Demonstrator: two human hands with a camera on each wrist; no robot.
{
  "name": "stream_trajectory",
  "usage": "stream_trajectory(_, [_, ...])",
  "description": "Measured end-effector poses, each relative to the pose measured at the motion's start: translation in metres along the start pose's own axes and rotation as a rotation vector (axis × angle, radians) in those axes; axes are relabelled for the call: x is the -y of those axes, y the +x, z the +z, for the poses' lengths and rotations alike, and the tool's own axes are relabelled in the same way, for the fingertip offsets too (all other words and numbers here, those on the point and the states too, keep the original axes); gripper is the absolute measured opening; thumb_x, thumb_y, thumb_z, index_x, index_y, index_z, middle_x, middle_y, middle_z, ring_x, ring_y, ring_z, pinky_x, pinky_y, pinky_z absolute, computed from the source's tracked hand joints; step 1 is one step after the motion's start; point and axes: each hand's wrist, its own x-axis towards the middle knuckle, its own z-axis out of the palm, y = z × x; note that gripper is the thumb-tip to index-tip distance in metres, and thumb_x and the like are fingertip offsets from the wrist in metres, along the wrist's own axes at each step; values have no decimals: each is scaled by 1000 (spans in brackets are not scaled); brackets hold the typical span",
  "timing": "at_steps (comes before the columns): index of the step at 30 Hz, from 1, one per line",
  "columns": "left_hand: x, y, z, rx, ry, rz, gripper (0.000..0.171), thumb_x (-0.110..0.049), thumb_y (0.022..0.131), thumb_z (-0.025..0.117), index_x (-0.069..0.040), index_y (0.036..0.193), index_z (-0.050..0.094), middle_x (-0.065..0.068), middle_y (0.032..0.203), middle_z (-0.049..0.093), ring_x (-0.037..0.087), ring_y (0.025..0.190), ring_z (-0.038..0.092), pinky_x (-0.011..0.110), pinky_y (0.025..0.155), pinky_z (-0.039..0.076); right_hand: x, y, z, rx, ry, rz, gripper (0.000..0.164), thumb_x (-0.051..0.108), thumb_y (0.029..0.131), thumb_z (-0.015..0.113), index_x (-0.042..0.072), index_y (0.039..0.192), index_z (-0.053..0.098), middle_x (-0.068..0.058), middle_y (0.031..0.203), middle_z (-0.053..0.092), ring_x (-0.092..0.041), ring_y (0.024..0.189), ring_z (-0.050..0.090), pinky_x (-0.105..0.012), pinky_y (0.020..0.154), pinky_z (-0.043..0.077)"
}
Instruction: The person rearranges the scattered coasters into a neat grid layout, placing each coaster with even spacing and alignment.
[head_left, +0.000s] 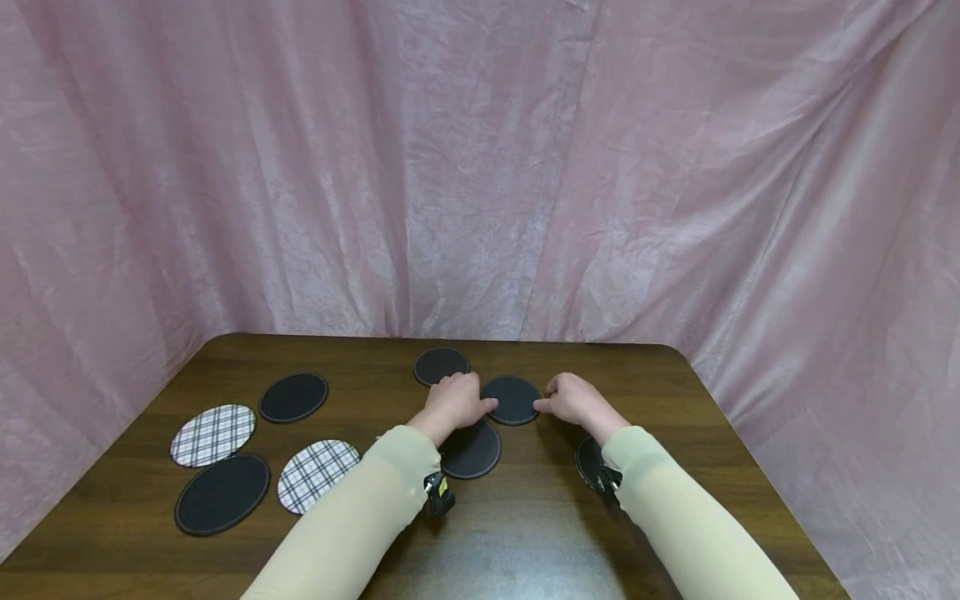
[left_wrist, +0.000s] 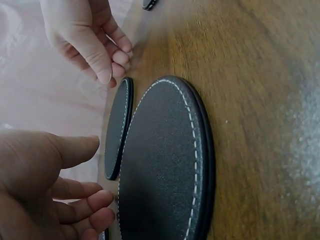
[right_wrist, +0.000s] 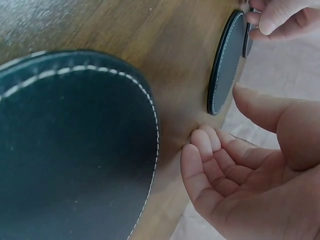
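Observation:
A round black coaster (head_left: 512,400) with pale edge stitching lies flat on the table between the two hands. My left hand (head_left: 456,402) is at its left side, thumb stretched toward the rim and the other fingers loosely bent; nothing is in its grasp. On the opposite side is my right hand (head_left: 573,400), with its thumb near the rim and fingers softly curled around nothing. In the left wrist view, a second black coaster (left_wrist: 165,160) lies close beside the left fingers. Another black coaster (right_wrist: 75,150) fills the left of the right wrist view, partly hidden by the right sleeve in the head view.
Behind the left hand lies a black coaster (head_left: 441,365). Toward the left are two plaid coasters, one farther out (head_left: 213,435) and one nearer (head_left: 317,475), plus black coasters (head_left: 294,397) (head_left: 222,495). A pink curtain (head_left: 480,167) hangs behind the wooden table (head_left: 510,542).

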Motion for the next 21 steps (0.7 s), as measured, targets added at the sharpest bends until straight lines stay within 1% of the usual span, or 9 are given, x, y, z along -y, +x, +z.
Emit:
stream_trajectory(4, [24, 40, 35, -8, 7, -13, 45, -55, 102, 75, -11, 113, 78, 9, 111, 75, 34, 107, 70, 56, 91, 56, 19, -18, -10, -10, -6, -5, 55, 47, 94, 87, 4, 128, 79, -11, 131, 75, -31, 122, 68, -49, 104, 54])
stream_trajectory(5, [25, 41, 36, -9, 10, -17, 43, -55, 102, 76, -13, 107, 78, 7, 107, 75, 33, 103, 71, 55, 89, 56, 22, -21, -11, -12, -4, -7, 53, 46, 94, 87, 5, 127, 80, -9, 130, 76, -29, 120, 68, -48, 103, 55])
stream_trajectory(6, [30, 51, 44, -2, 3, -25, 40, -56, 101, 76, -16, 98, 77, 4, 99, 73, 30, 97, 70, 54, 85, 56, 31, -34, -17, -15, 1, -26, 51, 45, 95, 86, 5, 127, 80, -9, 130, 75, -29, 119, 68, -47, 102, 55])
stream_trajectory(10, [35, 58, 49, 8, 11, -33, 41, -55, 101, 76, -21, 79, 72, -1, 86, 68, 25, 85, 66, 50, 78, 55, 37, -38, -19, -7, 9, -38, 44, 41, 95, 86, 6, 122, 82, -9, 124, 76, -25, 107, 67, -43, 96, 55])
stream_trajectory(12, [36, 60, 49, 18, 13, -37, 43, -56, 101, 76, -22, 75, 70, -2, 84, 67, 24, 82, 65, 49, 75, 54, 39, -38, -20, 0, 8, -41, 42, 41, 96, 85, 6, 119, 82, -9, 121, 76, -25, 103, 67, -42, 94, 55])
stream_trajectory(13, [36, 60, 49, 21, 14, -38, 43, -56, 101, 76, -22, 75, 70, -2, 83, 66, 24, 81, 64, 48, 75, 53, 33, -29, -16, 8, 7, -32, 42, 42, 96, 85, 6, 117, 83, -9, 118, 77, -25, 101, 67, -42, 92, 55])
stream_trajectory(15, [35, 60, 48, 30, 12, -43, 44, -57, 100, 77, -22, 74, 71, -2, 83, 66, 23, 79, 64, 48, 74, 53, 32, -27, -15, 4, 0, -28, 38, 40, 95, 86, 6, 113, 83, -8, 114, 77, -24, 97, 66, -42, 89, 55])
stream_trajectory(18, [33, 60, 47, 38, 17, -48, 43, -58, 99, 78, -22, 75, 72, -2, 84, 67, 24, 81, 65, 50, 78, 54, 31, -23, -13, 11, 1, -14, 33, 39, 95, 86, 9, 107, 83, -5, 108, 75, -25, 93, 65, -41, 86, 54])
stream_trajectory(21, [30, 60, 46, 42, 26, -57, 41, -58, 97, 79, -23, 77, 72, -1, 88, 70, 27, 87, 67, 56, 87, 55, 28, -15, -10, 11, -5, 19, 26, 37, 93, 88, 13, 101, 83, 0, 103, 73, -23, 90, 63, -39, 83, 52])
